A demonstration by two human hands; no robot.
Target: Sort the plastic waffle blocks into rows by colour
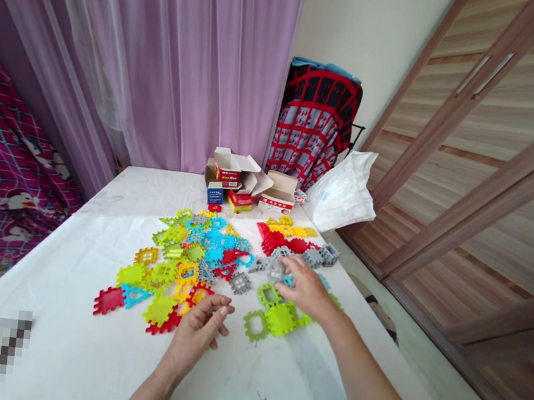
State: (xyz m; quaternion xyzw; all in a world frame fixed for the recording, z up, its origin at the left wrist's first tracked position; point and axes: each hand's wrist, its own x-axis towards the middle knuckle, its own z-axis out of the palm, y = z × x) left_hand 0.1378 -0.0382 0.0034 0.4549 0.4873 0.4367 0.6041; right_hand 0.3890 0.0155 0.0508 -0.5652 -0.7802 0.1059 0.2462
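My right hand [305, 288] reaches over the sorted pieces at the table's right. Its thumb and fingers are at the edge of a grey notched building tile [275, 271], which they appear to grip. Below it lie lime green tiles [280, 319], some with open centres. My left hand [200, 330] hovers near the front of a mixed pile, fingers loosely bent and apart, holding nothing visible. Nearest to it are a red tile [165, 324] and a yellow-green tile [160, 310]. Another grey tile [240, 283] lies between the pile and the green group.
Blue tiles [215, 242] lie in the mixed pile. Red tiles [274, 242], yellow tiles [304, 232] and grey tiles [329, 255] sit in groups at right. Open cardboard boxes [277, 191] and a white plastic bag [344, 192] stand at the back. A wooden wardrobe [482, 152] is beyond.
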